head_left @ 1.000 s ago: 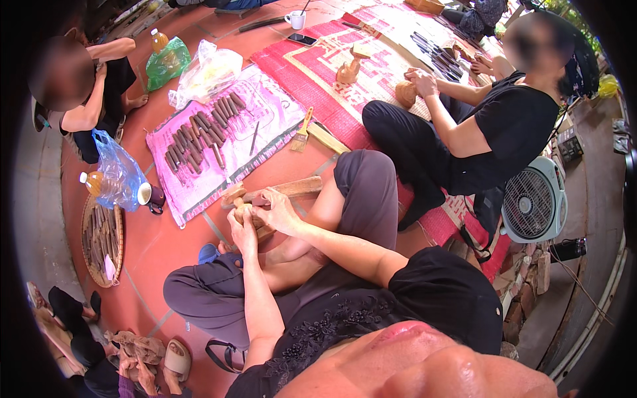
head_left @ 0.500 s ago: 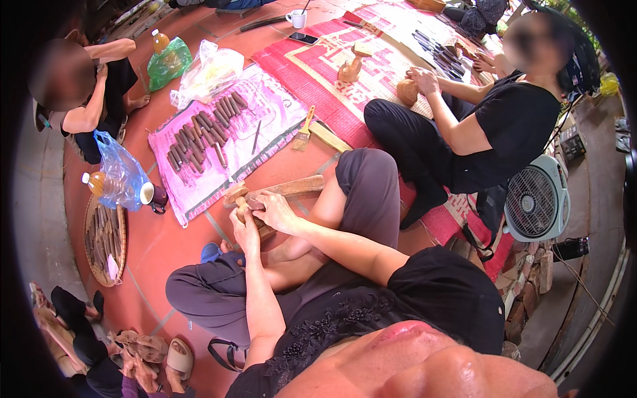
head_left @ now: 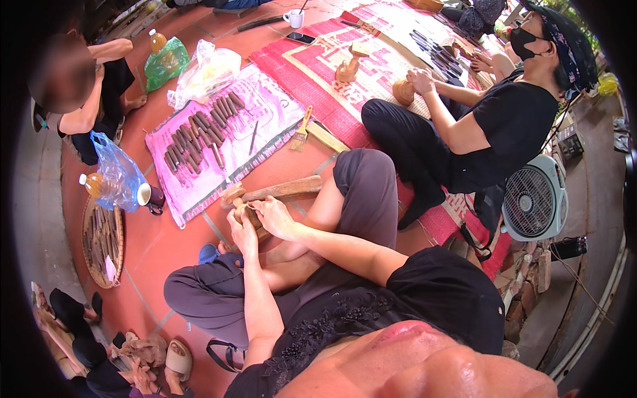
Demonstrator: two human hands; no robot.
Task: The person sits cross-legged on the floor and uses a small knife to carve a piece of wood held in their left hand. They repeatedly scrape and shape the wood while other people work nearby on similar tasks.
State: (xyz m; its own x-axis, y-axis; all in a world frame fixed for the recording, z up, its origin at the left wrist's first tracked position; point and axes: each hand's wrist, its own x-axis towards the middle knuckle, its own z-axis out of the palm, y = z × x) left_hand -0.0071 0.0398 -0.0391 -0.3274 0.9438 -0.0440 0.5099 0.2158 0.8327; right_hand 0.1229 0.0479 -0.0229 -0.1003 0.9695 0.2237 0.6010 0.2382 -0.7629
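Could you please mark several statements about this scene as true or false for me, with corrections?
1. The left hand holds a carved wooden piece. True.
2. The right hand lies flat on a knee. False: the right hand has its fingers at the carved wooden piece.
3. Dark sticks lie on a pink sheet. True.
4. The fan stands on the pink sheet. False: the fan stands at the right of the picture.
5. Brown sticks lie in a round wicker tray. True.
6. The green plastic bag lies in the person's lap. False: the green plastic bag is on the tiled floor.
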